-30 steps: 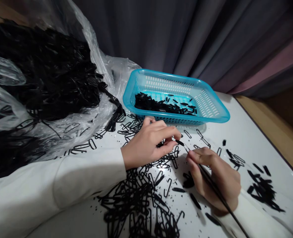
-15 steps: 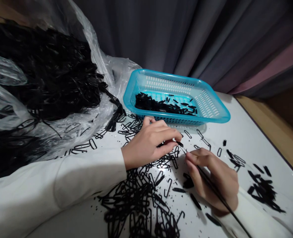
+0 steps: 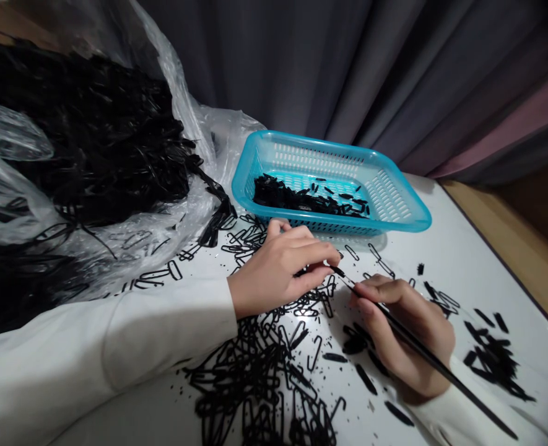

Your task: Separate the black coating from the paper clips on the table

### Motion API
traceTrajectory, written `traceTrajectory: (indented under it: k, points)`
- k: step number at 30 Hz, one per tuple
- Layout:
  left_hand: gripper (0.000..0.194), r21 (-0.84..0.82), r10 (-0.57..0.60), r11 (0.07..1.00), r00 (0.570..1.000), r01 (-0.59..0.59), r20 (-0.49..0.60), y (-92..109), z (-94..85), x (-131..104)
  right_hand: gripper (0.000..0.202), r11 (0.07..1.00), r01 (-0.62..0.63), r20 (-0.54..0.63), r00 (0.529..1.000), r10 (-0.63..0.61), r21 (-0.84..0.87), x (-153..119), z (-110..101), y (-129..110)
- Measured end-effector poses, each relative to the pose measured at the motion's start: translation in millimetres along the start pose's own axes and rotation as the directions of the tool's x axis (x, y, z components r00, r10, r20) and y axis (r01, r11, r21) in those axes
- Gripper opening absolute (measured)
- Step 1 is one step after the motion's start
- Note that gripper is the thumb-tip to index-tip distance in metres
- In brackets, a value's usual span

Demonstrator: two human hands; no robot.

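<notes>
My left hand (image 3: 285,266) is closed in a pinch, thumb and forefinger together on a small dark piece (image 3: 337,271) whose tip pokes out. It hovers over a scatter of thin black wire-like loops (image 3: 250,365), resembling open clips. My right hand (image 3: 408,334) is pinched around a long, thin black strip (image 3: 422,350). The strip runs from the left fingertips through the right fingers, its free end trailing to the lower right. A shiny stretch of it shows between the hands. Several fuzzy black wrapped pieces (image 3: 365,379) lie beneath my right hand.
A blue plastic basket (image 3: 334,224) behind my hands holds many small black pieces. To the left, a clear plastic bag (image 3: 171,80) bulges with black strips (image 3: 106,136). A small pile of wrapped pieces (image 3: 494,359) lies at right, near the table edge. Grey curtains (image 3: 301,62) hang behind.
My right hand has shifted slightly right, away from the left one. The strip's trailing end has swung rightward and its tip now shows. The left hand keeps its pinch in place.
</notes>
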State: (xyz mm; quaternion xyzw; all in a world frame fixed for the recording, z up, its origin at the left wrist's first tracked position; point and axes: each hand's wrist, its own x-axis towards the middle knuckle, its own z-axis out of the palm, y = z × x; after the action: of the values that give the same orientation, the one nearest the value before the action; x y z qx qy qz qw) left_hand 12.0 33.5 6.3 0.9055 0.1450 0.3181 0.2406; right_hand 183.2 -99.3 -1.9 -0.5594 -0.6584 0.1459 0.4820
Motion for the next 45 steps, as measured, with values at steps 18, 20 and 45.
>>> traceTrajectory:
  k: [18,20,45]
  points:
    - [0.007,0.032,0.059,0.998,0.998,-0.059,0.002,-2,0.2,-1,0.009,0.965,-0.174,0.067,0.984,0.164,0.196,15,-3,-4]
    - [0.007,0.035,0.059,0.998,0.998,-0.059,0.011,-1,-0.1,-1,0.011,0.958,-0.188,0.085,0.981,0.173,0.215,16,-3,-4]
    - [0.013,-0.165,-0.111,0.977,0.984,0.134,0.142,6,-4.3,2,0.014,0.715,-0.407,0.251,0.913,0.32,0.569,19,-1,3]
